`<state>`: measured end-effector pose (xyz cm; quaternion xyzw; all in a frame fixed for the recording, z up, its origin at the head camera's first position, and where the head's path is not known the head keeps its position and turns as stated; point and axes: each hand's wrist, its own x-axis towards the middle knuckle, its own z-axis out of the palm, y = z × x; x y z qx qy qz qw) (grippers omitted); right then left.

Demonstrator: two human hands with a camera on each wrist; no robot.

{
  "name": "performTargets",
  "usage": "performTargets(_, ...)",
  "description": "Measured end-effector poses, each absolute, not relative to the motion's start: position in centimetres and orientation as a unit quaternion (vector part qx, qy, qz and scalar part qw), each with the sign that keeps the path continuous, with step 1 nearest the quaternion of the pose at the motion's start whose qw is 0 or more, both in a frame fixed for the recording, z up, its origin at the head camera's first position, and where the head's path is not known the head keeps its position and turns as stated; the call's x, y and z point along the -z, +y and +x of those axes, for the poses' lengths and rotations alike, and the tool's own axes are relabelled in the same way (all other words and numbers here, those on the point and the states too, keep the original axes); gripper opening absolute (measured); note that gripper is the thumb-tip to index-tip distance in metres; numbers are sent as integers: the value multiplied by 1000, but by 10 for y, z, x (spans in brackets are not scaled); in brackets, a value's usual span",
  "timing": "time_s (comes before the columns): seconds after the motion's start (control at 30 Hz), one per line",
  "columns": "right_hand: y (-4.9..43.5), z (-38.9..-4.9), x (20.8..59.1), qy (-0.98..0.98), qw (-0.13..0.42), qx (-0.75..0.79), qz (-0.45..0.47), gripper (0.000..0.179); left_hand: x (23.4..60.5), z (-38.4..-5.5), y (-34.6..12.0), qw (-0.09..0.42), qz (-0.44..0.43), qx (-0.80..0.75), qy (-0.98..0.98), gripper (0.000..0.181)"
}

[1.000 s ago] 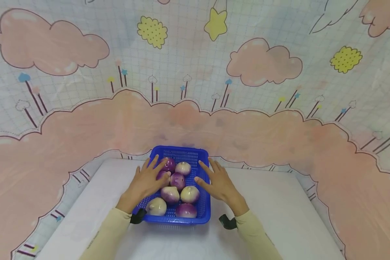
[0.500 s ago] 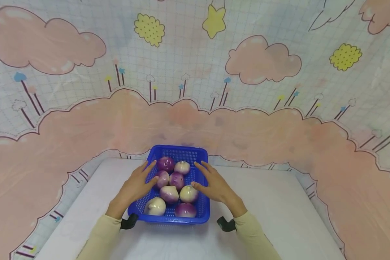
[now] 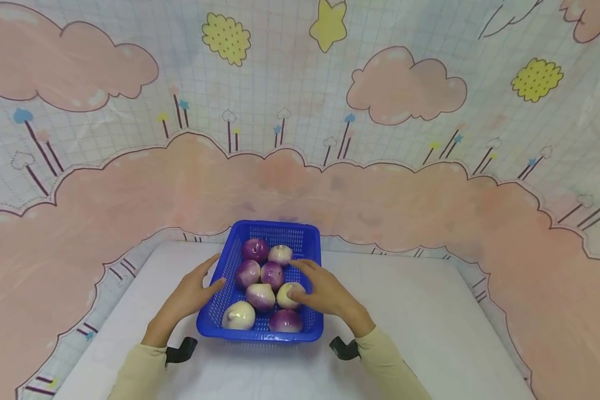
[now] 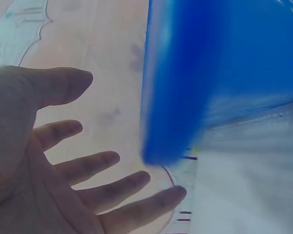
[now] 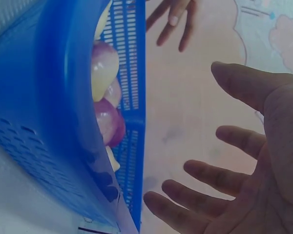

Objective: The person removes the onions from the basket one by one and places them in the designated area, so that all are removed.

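Observation:
A blue plastic basket (image 3: 310,244) with slotted walls stands on the white table, several purple-and-white onions (image 3: 261,297) lying in it. My left hand (image 3: 187,294) is just off the basket's left side, fingers spread and holding nothing. In the left wrist view that hand (image 4: 63,161) is apart from the blurred basket wall (image 4: 185,83). My right hand (image 3: 325,289) hovers over the basket's right rim, its thumb overlapping a pale onion (image 3: 286,294) in the head view. The right wrist view shows this hand (image 5: 244,175) with fingers spread, beside the basket wall (image 5: 63,97).
The white table (image 3: 405,333) extends on both sides of the basket. A cloth backdrop (image 3: 380,205) with printed clouds and stars rises behind it. Dark wrist-camera mounts (image 3: 182,350) stick out from both cream sleeves (image 3: 390,361).
My left hand has moved left and down, from over the onions to outside the basket. My right hand has shifted slightly left and down over the right rim. The onions stay in place.

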<state>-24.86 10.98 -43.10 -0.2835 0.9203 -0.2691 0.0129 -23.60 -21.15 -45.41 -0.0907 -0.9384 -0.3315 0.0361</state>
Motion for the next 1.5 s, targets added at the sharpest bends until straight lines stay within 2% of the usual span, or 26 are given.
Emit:
performTargets(0.33,100,-242,430,915,66,273,-290,63,471,-234,-228,-76,-32,488,-869,74)
performTargets(0.73,90,-244,442,903,119,280,-304,62,494,-231,-236,-133,-5,597,-791,81)
performTargets(1.27,77,-237,449,909,175,237,-295,52,501,-225,-234,-116,5,626,-771,77)
performTargets(1.5,73,-236,452,913,180,218,-292,45,508,-226,-235,-109,17,631,-768,78)
